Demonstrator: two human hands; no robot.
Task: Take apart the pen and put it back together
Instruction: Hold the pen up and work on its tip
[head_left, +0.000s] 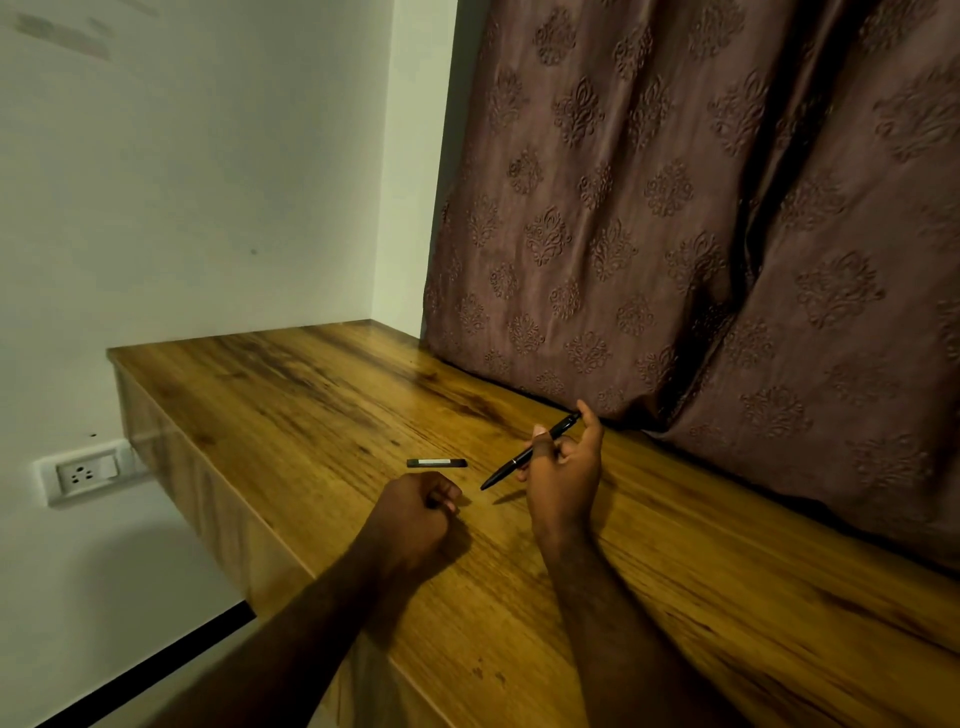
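A slim black pen slants above the wooden table, its tip pointing down and left and its top end up by my index finger. My right hand grips it between thumb and fingers, held just above the table. A short dark pen part with a pale label lies flat on the wood, to the left of the pen tip. My left hand rests on the table as a closed fist just below that part; I cannot tell whether anything small is inside it.
A brown patterned curtain hangs along the table's far edge, right behind my right hand. The table's left edge drops off near a white wall with a wall socket.
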